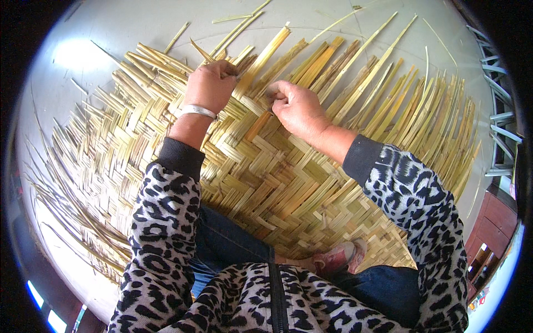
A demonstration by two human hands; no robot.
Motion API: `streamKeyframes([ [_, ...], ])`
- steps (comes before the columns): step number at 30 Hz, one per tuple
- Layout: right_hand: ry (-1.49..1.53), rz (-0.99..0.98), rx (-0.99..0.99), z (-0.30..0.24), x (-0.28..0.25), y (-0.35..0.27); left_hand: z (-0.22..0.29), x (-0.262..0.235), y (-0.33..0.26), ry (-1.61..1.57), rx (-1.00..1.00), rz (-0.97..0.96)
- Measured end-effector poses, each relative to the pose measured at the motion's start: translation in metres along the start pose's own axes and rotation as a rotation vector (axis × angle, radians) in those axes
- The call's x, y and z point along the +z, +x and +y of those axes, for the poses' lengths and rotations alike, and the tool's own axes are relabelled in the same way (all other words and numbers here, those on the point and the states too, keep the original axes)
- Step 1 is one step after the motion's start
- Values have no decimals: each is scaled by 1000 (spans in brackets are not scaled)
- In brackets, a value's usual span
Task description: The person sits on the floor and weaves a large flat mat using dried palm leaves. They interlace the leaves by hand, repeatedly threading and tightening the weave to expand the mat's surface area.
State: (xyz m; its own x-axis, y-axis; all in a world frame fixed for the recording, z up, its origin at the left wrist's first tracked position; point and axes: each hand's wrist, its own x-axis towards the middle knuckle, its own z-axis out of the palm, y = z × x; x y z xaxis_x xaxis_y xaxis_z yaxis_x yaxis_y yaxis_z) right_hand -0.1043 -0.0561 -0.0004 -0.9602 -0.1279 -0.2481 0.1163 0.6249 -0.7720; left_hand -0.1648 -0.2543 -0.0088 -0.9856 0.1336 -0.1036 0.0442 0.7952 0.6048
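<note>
A large woven mat (266, 177) of flat, pale yellow-green reed strips in a zigzag weave spreads out before me. Its far edge frays into long loose strips (366, 83). My left hand (211, 86), with a silver bangle at the wrist, is closed at that far edge, its fingertips pinched on a reed strip (202, 51). To its right, my right hand (300, 108) is closed too, thumb and index finger pinched on a strip where the weave meets the loose ends. The fingers partly hide what each hand grips.
Pale floor (316, 14) surrounds the mat, with a few cut reed pieces (233, 18) lying beyond it. Grey metal racks (497, 111) stand at the far right, near a reddish-brown cabinet (494, 219). My shoe (336, 258) rests on the mat's near part.
</note>
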Motion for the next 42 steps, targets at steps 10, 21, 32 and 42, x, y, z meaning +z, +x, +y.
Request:
streamKeyframes([
  [10, -162, 96, -349, -7, 3, -12, -10, 8, 0, -303, -63, 151],
  [21, -293, 31, -484, 1, -3, -22, -21, 3, 15, -518, -211, 226],
  [32, -477, 1, -594, 0, 6, -26, -37, -17, 33, -180, -178, 275],
  [42, -669, -12, -694, -4, 12, -28, -39, -20, 28, 330, 27, 220],
])
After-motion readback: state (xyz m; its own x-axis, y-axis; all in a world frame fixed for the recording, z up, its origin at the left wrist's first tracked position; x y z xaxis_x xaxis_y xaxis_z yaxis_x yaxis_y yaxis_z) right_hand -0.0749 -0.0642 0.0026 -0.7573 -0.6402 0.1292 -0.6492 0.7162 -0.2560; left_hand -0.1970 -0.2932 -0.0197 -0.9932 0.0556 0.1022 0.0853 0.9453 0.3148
